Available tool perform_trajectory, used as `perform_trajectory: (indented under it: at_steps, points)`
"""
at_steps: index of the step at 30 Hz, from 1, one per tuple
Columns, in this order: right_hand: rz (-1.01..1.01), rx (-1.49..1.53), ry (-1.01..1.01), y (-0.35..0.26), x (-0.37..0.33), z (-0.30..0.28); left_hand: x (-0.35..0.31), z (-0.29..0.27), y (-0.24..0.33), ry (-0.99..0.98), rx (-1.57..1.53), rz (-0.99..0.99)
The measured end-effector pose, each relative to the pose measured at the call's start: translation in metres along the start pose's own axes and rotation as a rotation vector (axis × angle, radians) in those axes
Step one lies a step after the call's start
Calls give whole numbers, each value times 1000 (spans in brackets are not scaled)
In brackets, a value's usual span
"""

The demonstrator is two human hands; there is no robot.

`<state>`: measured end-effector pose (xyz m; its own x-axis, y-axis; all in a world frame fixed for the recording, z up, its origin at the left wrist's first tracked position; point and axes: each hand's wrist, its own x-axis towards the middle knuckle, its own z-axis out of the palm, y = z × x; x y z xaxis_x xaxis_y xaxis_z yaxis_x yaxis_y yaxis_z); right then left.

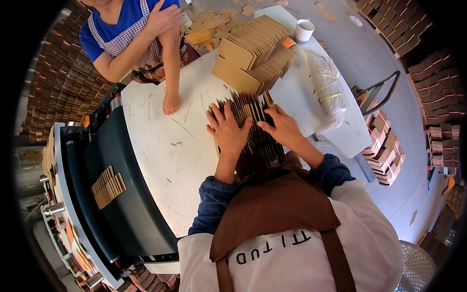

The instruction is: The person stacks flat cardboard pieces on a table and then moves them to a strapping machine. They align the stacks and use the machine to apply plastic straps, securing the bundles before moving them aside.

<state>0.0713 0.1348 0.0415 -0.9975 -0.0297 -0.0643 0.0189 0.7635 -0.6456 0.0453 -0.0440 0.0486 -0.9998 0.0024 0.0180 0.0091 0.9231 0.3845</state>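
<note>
Here at the centre of the frame a row of cardboard pieces (255, 134) is standing on edge, close to the wearer's apron (275, 204), with both hands on it. The left hand (228, 130) is lying over the row's left side, fingers spread wide and not closing round anything. The right hand (286, 127) is resting at the right end, fingers half bent; whether thumb and fingertips are pinching a piece, I cannot tell.

Each piece is looking light and fairly stiff, probably dry rather than slippery, with thin edges likely to crease. Loose together, they are probably wanting to fan and slide, so the sound hold is likely flat palms at both ends, squeezing inward.

Now the containers: a white mug (304, 31) is standing at the upper right of the white table (155, 146), its contents not readable. At the lower right edge, a pale perforated basket (417, 263) is showing its lattice; what it is holding, I cannot tell.
</note>
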Motion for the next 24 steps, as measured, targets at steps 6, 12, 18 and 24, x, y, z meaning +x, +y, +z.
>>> perform_trajectory:
  at_steps: [6,12,18,24]
  points:
    - [36,-26,-5,-7,1,-1,0,3,-2,6,3,16]
    - [71,-90,16,-11,4,2,1,5,-4,4,10,25]
    - [121,-73,-61,-18,9,-6,1,-1,-1,-24,-6,1]
    - [114,-61,-76,-20,12,-2,2,4,-4,-5,-18,23]
